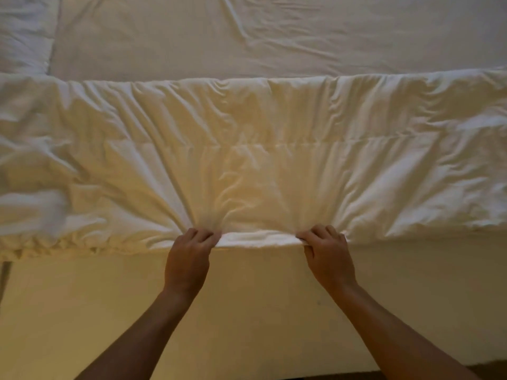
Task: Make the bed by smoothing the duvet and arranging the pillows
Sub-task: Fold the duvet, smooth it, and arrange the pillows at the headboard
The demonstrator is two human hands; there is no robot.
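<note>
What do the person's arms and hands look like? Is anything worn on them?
The left hand and the right hand are bare. Both forearms are bare too, as far as the frame shows. No sleeve, glove, ring, watch or bracelet is visible. Nails look short and unpainted, though the picture is soft.

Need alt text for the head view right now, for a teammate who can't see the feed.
Both hands grip the near edge of a rumpled white duvet: left hand and right hand side by side, creases fanning out from them. Beyond the duvet's far edge lies bare sheet, with a pillow at the top left corner.

Bare forearms (389,319), no visible sleeves
</note>
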